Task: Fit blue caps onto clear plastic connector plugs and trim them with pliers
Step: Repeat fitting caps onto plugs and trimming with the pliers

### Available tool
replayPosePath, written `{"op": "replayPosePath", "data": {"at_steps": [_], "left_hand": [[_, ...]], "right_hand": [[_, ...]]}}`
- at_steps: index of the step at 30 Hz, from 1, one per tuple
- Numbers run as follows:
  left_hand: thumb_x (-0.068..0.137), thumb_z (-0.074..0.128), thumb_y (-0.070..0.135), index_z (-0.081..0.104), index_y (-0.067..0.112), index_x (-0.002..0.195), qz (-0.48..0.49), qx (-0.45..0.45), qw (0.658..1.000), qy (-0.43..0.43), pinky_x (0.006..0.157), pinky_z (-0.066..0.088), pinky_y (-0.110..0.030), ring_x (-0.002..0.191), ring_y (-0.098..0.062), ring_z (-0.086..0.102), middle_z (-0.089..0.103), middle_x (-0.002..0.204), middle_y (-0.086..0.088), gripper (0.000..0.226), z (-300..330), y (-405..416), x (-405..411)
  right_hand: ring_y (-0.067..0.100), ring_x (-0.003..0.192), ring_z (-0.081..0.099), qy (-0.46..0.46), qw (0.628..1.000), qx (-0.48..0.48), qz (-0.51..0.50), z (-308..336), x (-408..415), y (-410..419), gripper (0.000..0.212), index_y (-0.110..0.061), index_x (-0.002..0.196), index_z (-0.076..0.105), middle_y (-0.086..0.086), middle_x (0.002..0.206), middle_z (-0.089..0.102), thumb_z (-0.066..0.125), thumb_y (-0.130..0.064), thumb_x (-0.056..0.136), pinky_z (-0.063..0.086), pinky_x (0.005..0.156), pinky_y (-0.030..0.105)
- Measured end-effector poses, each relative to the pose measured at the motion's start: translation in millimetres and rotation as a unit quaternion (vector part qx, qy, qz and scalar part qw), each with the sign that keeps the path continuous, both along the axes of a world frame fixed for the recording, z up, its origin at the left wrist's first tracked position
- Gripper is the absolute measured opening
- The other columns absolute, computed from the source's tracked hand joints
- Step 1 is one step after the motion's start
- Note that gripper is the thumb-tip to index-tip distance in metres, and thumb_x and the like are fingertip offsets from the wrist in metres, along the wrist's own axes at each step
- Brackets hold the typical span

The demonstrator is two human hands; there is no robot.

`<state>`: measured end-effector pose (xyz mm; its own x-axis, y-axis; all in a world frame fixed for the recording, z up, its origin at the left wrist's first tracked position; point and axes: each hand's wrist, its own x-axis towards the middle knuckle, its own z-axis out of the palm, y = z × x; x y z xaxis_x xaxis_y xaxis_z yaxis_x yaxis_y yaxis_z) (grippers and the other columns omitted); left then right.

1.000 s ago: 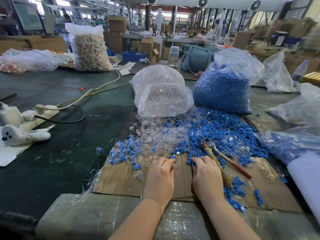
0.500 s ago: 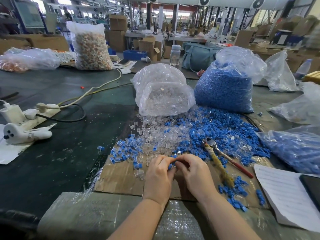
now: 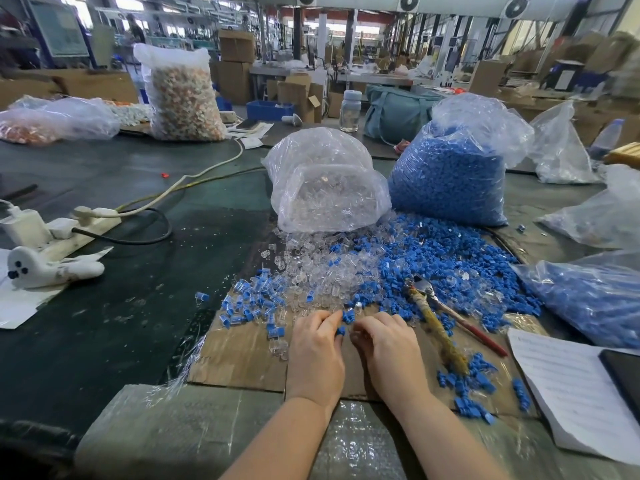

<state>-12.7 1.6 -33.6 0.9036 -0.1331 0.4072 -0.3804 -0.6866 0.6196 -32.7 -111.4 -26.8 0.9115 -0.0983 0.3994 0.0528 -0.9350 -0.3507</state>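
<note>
— Two hands low in the centre, then. How are they posed?

— Both forearms come up from the bottom edge, palms down, knuckles toward the camera. The left hand [image 3: 316,353] has its fingers curled, thumb and forefinger pinching a blue cap [image 3: 341,330]. The right hand [image 3: 389,344] is curled in toward it, fingertips almost meeting the left's.

— Is the right hand gripping anything?

— Its fingers are bent as if pinching a small clear piece, but that is hidden behind the knuckles, so I cannot tell.

— Where are the parts?

— The hands sit over a cardboard sheet [image 3: 242,358] on the dark green surface [image 3: 104,323]. At 12 o'clock from the hands lies a loose heap of clear plugs [image 3: 311,271]; toward 1 o'clock, a spread of loose blue caps [image 3: 450,258]. At 10 o'clock is a small cluster of capped plugs [image 3: 246,303].

— And the pliers?

— The pliers [image 3: 440,323] lie at 3 o'clock from the right hand, apart from it, jaws pointing away into the blue caps, one handle wrapped in yellowish tape, the other red.

— Behind the heaps?

— A bag of clear plugs [image 3: 325,188] at 12 o'clock, and a bag of blue caps [image 3: 450,178] just beside it to the right.
</note>
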Motion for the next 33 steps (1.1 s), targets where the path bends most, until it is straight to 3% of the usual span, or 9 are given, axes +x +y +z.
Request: {"op": "replayPosePath", "data": {"at_steps": [3, 6, 9, 15, 21, 24, 27, 29, 33], "left_hand": [[0.094, 0.051, 0.021, 0.050, 0.023, 0.133, -0.013, 0.012, 1.000, -0.007, 0.098, 0.018, -0.011, 0.113, -0.006, 0.034, 0.054, 0.122, 0.009, 0.039, 0.7, 0.4, -0.2], [0.094, 0.051, 0.023, 0.053, 0.024, 0.130, -0.034, 0.018, 0.999, -0.015, 0.099, 0.022, -0.015, 0.113, -0.009, 0.038, 0.058, 0.119, 0.010, 0.036, 2.1, 1.7, 0.7], [0.091, 0.057, 0.021, 0.065, 0.021, 0.116, -0.035, -0.015, 0.999, -0.015, 0.094, 0.029, -0.018, 0.103, -0.008, 0.042, 0.065, 0.106, 0.010, 0.026, 4.9, 3.0, 0.7], [0.087, 0.060, 0.027, 0.066, 0.022, 0.093, -0.018, -0.033, 0.999, 0.001, 0.087, 0.035, -0.021, 0.092, -0.005, 0.040, 0.054, 0.085, 0.018, 0.010, 7.5, 3.1, -0.8], [0.084, 0.066, 0.009, 0.068, 0.014, 0.107, -0.042, 0.007, 0.998, -0.051, 0.078, 0.037, -0.019, 0.084, -0.008, 0.046, 0.065, 0.087, 0.005, 0.024, 8.5, 1.5, -6.0], [0.081, 0.067, 0.003, 0.069, 0.011, 0.103, -0.095, 0.039, 0.992, -0.077, 0.070, 0.048, -0.025, 0.078, -0.014, 0.056, 0.065, 0.084, 0.002, 0.023, 7.5, 0.3, -8.2], [0.091, 0.054, 0.008, 0.064, 0.015, 0.112, -0.133, 0.055, 0.988, -0.048, 0.082, 0.047, -0.028, 0.093, -0.016, 0.056, 0.065, 0.100, 0.001, 0.025, 4.8, -0.3, -7.4], [0.095, 0.047, 0.014, 0.060, 0.019, 0.117, -0.133, 0.048, 0.989, -0.032, 0.088, 0.041, -0.021, 0.100, -0.010, 0.053, 0.063, 0.109, 0.005, 0.026, 2.1, -0.3, -5.3], [0.095, 0.049, 0.020, 0.062, 0.021, 0.111, -0.085, 0.003, 0.996, -0.014, 0.080, 0.036, -0.011, 0.093, -0.005, 0.051, 0.065, 0.104, 0.008, 0.021, 1.1, -0.1, -2.0]], "right_hand": [[0.019, 0.079, 0.057, -0.049, 0.998, 0.047, 0.014, -0.6, -2.9, 0.1, 0.002, -0.017, 0.086, 0.069, -0.005, 0.084, 0.066, 0.069, -0.017, 0.083, 0.046, 0.072, 0.033], [0.016, 0.074, 0.056, -0.076, 0.994, 0.069, 0.042, -0.7, -5.6, -0.8, 0.008, -0.016, 0.085, 0.070, -0.008, 0.081, 0.067, 0.075, -0.017, 0.078, 0.047, 0.065, 0.030], [0.014, 0.075, 0.056, -0.077, 0.992, 0.090, 0.050, 0.3, -6.9, -0.8, 0.011, -0.017, 0.088, 0.070, -0.009, 0.082, 0.067, 0.075, -0.015, 0.078, 0.047, 0.067, 0.029], [0.017, 0.090, 0.051, -0.074, 0.986, 0.112, -0.102, -2.6, -5.6, -5.9, 0.019, -0.014, 0.099, 0.067, -0.002, 0.097, 0.065, 0.065, -0.005, 0.083, 0.031, 0.076, 0.028], [0.023, 0.106, 0.048, 0.016, 0.984, 0.058, -0.166, -3.4, -3.2, -3.9, 0.030, -0.017, 0.120, 0.063, 0.002, 0.116, 0.057, 0.057, -0.025, 0.091, 0.035, 0.084, 0.036], [0.022, 0.103, 0.047, 0.033, 0.984, 0.049, -0.165, -3.2, -2.2, -3.7, 0.026, -0.019, 0.115, 0.064, 0.001, 0.113, 0.055, 0.053, -0.026, 0.093, 0.034, 0.083, 0.035], [0.022, 0.093, 0.050, 0.018, 0.987, 0.062, -0.149, -4.6, -2.2, -3.6, 0.017, -0.016, 0.098, 0.067, 0.002, 0.100, 0.057, 0.051, -0.019, 0.093, 0.034, 0.080, 0.034], [0.023, 0.087, 0.050, -0.001, 0.986, 0.076, -0.146, -5.5, -2.8, -3.4, 0.015, -0.013, 0.092, 0.067, 0.003, 0.093, 0.058, 0.052, -0.015, 0.092, 0.035, 0.078, 0.033], [0.025, 0.090, 0.054, -0.020, 0.984, 0.096, -0.151, -6.3, -3.9, -3.5, 0.016, -0.009, 0.102, 0.066, 0.006, 0.097, 0.064, 0.053, -0.013, 0.093, 0.038, 0.077, 0.032]]}}
